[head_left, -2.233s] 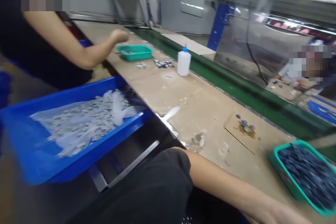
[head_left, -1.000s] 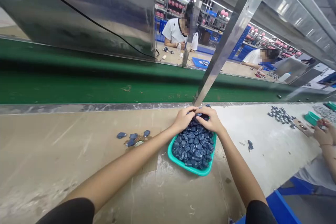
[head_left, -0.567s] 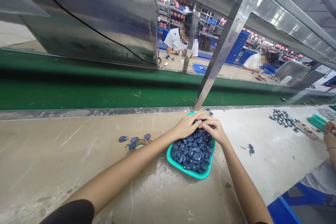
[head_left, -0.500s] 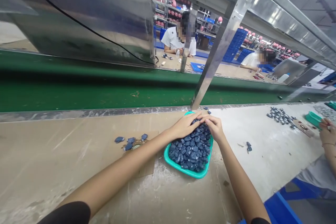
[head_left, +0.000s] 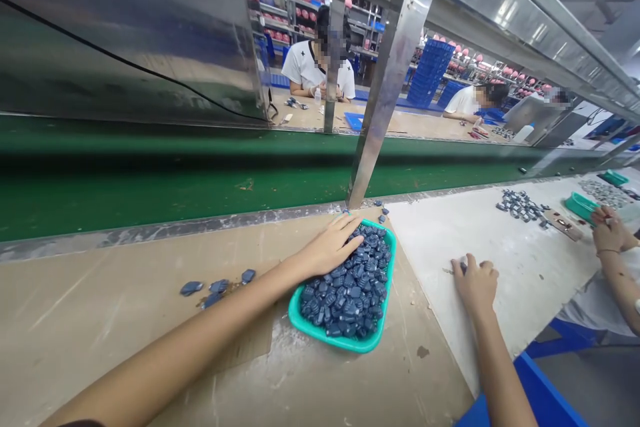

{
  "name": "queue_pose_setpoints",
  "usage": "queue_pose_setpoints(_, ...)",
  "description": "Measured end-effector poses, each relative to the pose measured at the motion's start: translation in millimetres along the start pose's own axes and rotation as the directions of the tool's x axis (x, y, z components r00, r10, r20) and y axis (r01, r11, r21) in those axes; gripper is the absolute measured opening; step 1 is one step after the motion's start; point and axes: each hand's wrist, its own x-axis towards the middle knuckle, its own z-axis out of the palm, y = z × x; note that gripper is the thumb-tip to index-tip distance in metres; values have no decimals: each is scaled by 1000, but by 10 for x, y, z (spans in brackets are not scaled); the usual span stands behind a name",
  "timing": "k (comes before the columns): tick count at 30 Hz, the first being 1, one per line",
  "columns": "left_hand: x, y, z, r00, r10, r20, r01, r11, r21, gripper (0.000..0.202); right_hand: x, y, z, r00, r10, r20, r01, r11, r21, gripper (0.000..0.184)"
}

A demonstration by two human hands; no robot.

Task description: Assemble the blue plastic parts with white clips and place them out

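Observation:
A teal plastic basket (head_left: 295, 320) is heaped with small dark blue ribbed pieces (head_left: 353, 287). My left hand (head_left: 330, 247) lies over its far left side, fingers spread on the heap and holding nothing visible. Right of the basket, my right hand (head_left: 477, 283) rests on the white work surface. Its thumb and fingers curl around a small dark blue piece (head_left: 464, 265), mostly hidden by the fingers. Several similar loose pieces (head_left: 219, 285) lie left of the basket, partly behind my left forearm.
A metal post (head_left: 373, 120) rises just behind the basket, and a green conveyor belt (head_left: 200, 180) runs beyond the table edge. At right, a co-worker's hands (head_left: 607, 227) are near another teal basket (head_left: 580, 205) and a pile of pieces (head_left: 523, 205). Two people sit across the belt.
My right hand has left the basket's far end and moved right to the loose pieces on the white surface. My left hand stays at the basket, its fingers now flatter. The view has shifted slightly.

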Motion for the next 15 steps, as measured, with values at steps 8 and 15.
queue_pose_setpoints(8, 339, -290, -142, 967, -250, -47, 223, 920, -322, 57, 59, 35, 181, 997, 17, 70, -18, 1000, 22, 16)
queue_pose_setpoints(15, 327, -360, -136, 986, -111, 121, 146, 928, -342, 49, 416, -884, 650, 929, -267, 256, 117, 869, 481, 44)
